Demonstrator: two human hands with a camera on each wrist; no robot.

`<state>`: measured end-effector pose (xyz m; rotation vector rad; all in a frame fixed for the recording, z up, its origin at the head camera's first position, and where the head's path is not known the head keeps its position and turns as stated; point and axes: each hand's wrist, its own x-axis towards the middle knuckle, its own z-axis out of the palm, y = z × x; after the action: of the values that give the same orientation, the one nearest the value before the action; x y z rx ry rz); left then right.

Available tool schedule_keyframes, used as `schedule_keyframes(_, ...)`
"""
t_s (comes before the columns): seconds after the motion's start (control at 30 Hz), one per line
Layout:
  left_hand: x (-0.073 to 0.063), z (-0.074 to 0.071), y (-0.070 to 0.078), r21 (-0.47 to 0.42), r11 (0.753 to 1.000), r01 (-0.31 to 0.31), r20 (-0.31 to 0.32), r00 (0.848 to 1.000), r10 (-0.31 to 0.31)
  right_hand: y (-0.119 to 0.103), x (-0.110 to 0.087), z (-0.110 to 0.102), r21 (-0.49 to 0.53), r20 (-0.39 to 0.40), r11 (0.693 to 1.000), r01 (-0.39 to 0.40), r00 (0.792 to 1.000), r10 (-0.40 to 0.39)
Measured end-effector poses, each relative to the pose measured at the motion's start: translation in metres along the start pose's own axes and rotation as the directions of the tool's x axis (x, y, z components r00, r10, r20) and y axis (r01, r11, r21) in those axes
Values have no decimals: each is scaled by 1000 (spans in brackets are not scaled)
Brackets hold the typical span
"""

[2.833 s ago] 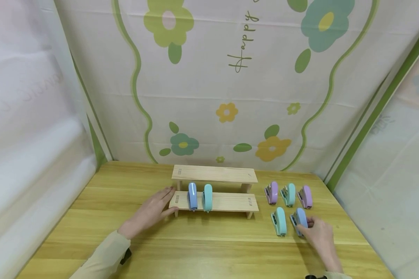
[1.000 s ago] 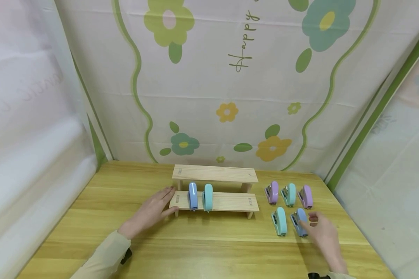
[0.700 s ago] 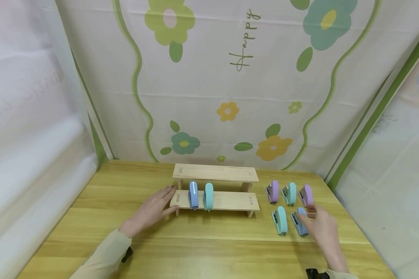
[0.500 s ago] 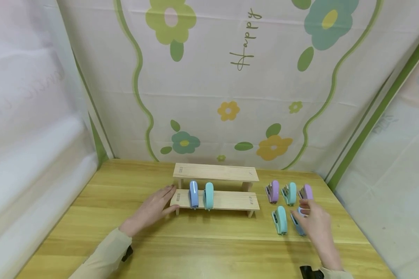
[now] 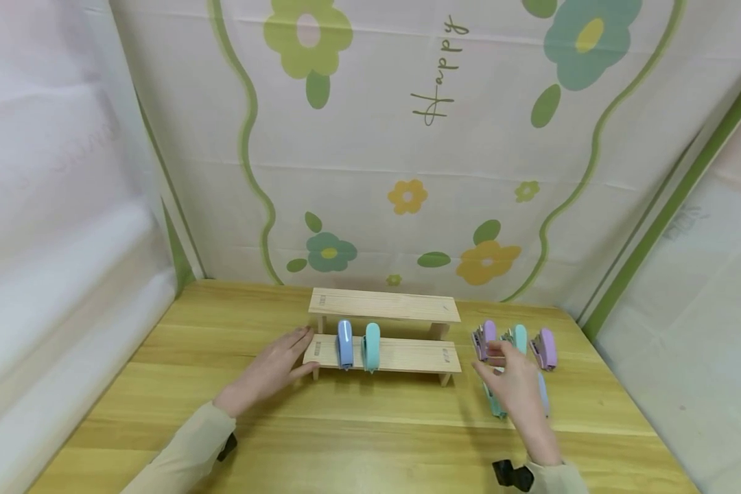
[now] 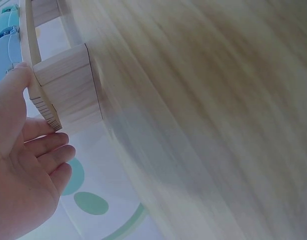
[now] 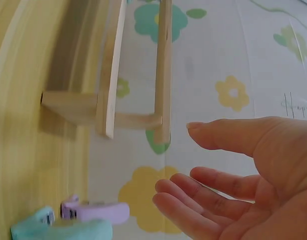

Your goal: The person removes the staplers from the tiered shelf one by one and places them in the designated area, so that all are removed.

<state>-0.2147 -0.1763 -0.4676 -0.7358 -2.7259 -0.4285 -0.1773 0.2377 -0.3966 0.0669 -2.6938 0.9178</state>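
Observation:
My left hand [image 5: 265, 370] holds the left end of the lower tier of a two-step wooden rack [image 5: 407, 355], thumb at the front edge and fingers at the end and back. On that tier a blue stapler [image 5: 344, 344] and a teal stapler [image 5: 371, 348] stand side by side. My right hand [image 5: 519, 394] hovers above the table, holding nothing, its thumb apart from loosely bent fingers. It partly hides a front teal stapler [image 5: 496, 405], a light blue stapler [image 5: 543, 394] and a rear teal stapler [image 5: 520, 337]. Nearby are two purple staplers, left [image 5: 483, 339] and right [image 5: 546, 350].
The rack's upper tier [image 5: 385, 304] bears nothing. Behind the wooden table [image 5: 370, 439] hangs a white cloth [image 5: 346, 151] printed with flowers, and similar cloth encloses both sides. Black bands show at both wrists.
My right hand has come off the light blue stapler at the front right, risen and moved left over the teal one. That light blue stapler stays on the table. The left hand keeps its hold.

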Motion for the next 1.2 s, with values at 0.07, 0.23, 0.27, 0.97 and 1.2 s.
schedule_keyframes(0.07, 0, 0, 0, -2, 1000, 1, 1, 1000, -1, -6, 1, 7, 17, -3, 1000, 20, 1000, -20)
schedule_keyframes(0.23, 1, 0, 1, -3, 1000, 1, -1, 1000, -1, -21, 4, 24, 59, 0, 996, 64, 998, -64)
schedule_keyframes(0.27, 1, 0, 1, -4, 1000, 1, -1, 1000, -1, -24, 4, 27, 68, 6, 995, 69, 998, -70)
schedule_keyframes(0.97, 0, -2, 3, -24, 999, 35, 40, 999, -34, -73, 7, 79, 212, 98, 970, 123, 984, -146)
schedule_keyframes(1.2, 0, -3, 3, -20, 999, 31, 40, 999, -30, -82, 7, 95, 259, 133, 956, 140, 975, -179)
